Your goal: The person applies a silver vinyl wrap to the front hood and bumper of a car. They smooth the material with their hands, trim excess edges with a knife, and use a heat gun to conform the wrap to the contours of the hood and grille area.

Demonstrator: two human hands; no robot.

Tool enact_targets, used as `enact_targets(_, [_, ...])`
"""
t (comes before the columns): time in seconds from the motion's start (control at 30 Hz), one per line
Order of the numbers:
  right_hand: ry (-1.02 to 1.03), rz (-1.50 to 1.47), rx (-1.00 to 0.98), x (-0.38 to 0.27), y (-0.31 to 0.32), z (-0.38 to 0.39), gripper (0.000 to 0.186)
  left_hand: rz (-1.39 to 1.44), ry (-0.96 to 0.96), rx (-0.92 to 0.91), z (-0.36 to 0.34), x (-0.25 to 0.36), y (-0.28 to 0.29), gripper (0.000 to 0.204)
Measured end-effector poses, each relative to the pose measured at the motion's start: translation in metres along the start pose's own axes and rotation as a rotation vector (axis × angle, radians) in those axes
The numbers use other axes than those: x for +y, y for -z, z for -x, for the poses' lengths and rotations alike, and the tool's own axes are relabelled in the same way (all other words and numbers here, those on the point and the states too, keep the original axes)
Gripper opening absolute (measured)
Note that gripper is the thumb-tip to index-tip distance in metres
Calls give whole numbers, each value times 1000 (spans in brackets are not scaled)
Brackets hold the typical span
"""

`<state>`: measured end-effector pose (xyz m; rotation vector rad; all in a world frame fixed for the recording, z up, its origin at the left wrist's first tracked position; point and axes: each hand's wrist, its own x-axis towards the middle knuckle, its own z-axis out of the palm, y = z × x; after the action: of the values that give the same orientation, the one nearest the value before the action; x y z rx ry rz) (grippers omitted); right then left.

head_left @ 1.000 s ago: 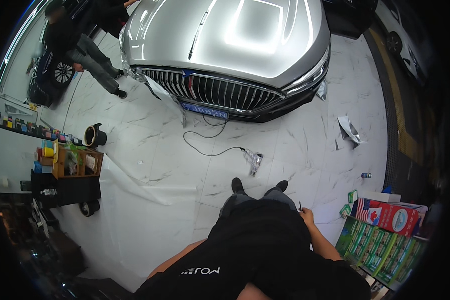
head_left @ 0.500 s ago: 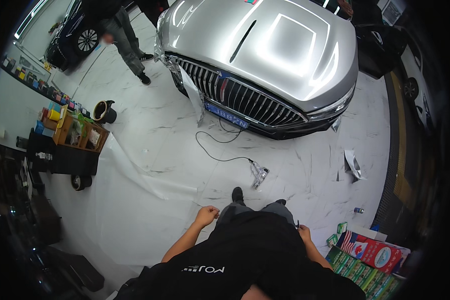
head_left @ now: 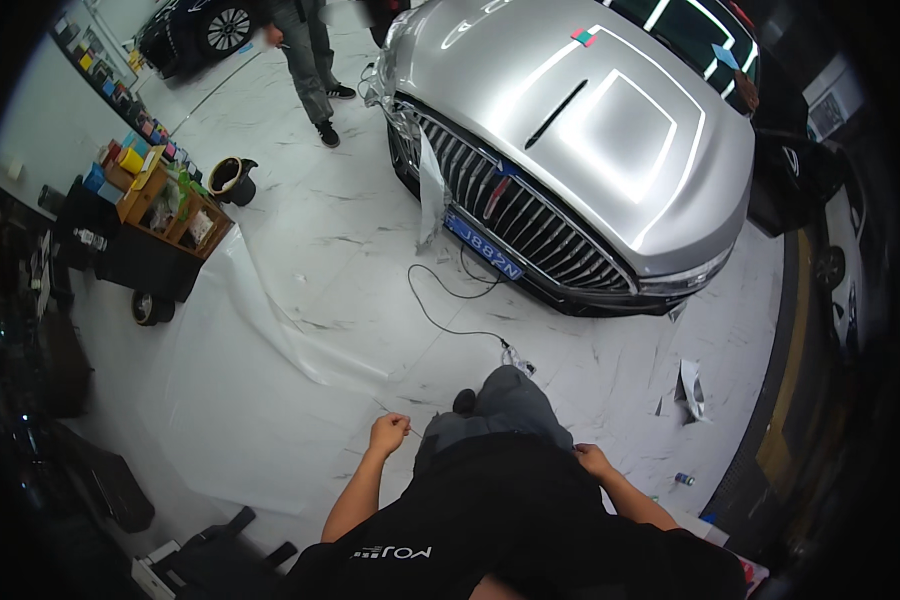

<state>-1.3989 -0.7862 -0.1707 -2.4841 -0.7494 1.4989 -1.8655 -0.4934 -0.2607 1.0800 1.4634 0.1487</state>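
Workshop floor (head_left: 350,260), pale with grey veining, spread out in front of you; items listed as they lie.

1 silver car (head_left: 610,150), nose toward you, slatted grille (head_left: 545,225) at the front, blue plate (head_left: 483,247) below it. 1 small red-and-green item (head_left: 583,38) on the bonnet. 1 loose pale strip (head_left: 431,190) hanging at the grille's left end.

Your left hand (head_left: 390,432): held out beside your left thigh, above the translucent sheet's right side as you see it; fingertips pinched together on 1 thin item (head_left: 416,434), its kind too small to tell.

Your right hand (head_left: 592,460): at your right hip, fingers bent against the grey trousers (head_left: 515,405); whether it grips anything, you cannot tell from this view.

1 clear-bodied tool (head_left: 520,364), on the floor just beyond your knee, partly hidden by it; black cable (head_left: 417,290) looping from it toward the silver car.

1 translucent sheet (head_left: 270,420), spread on the floor to your left. 1 wooden rack (head_left: 140,200), 1 black bucket (head_left: 233,182) near it. 1 silver scrap (head_left: 690,390) and 1 small can (head_left: 684,479) to your right. 1 other person (head_left: 310,60), standing at far left, near 1 dark car (head_left: 185,40).
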Motion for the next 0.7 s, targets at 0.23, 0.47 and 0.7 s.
enact_targets(0.23, [178, 158, -114, -100, 30, -52, 37, 189, 115, 98, -27, 2, 16, 24])
enact_targets(0.47, [236, 246, -190, -191, 28, -122, 43, -72, 195, -34, -78, -45, 34, 33])
enact_targets(0.7, [380, 481, -304, -267, 13, -163, 51, 364, 284, 92, -104, 24, 122, 16])
